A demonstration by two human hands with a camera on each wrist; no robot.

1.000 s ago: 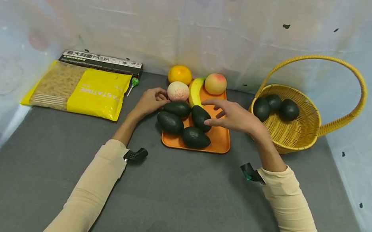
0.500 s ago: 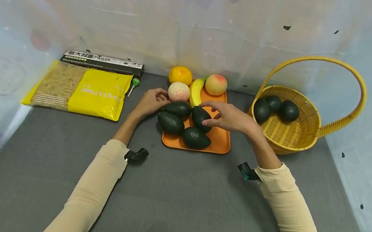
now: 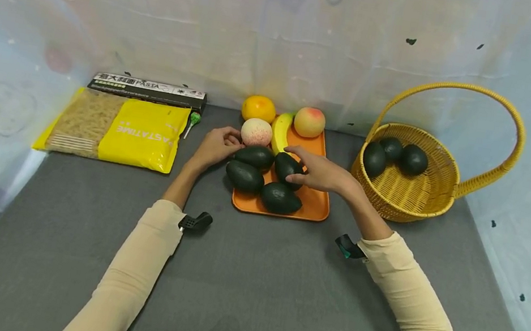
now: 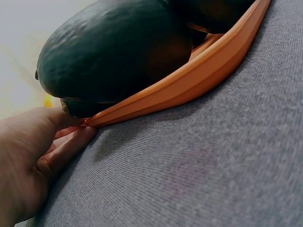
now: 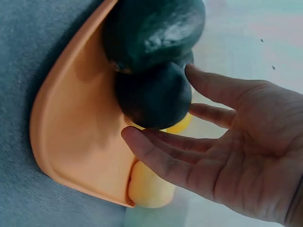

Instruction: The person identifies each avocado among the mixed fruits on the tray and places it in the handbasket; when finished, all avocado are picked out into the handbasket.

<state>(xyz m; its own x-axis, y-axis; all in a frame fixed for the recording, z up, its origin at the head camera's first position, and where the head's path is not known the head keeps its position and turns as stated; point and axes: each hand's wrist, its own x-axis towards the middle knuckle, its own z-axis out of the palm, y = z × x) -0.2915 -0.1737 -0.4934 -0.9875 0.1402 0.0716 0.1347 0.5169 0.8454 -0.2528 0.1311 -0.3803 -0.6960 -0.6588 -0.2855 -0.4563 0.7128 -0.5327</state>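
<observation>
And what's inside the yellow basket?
Three avocados sit close together inside the basket. The bottom directly underneath them is covered, so I can't tell if anything is hidden there.

At the lower left of the frame, our left hand (image 4: 33, 153) pinches the rim of the orange tray (image 4: 189, 85), which slants to the upper right. We see a dark green avocado (image 4: 113, 52) at upper left and a second avocado (image 4: 213, 12) at the top edge, with gray tabletop (image 4: 227, 151) at lower right.
</observation>
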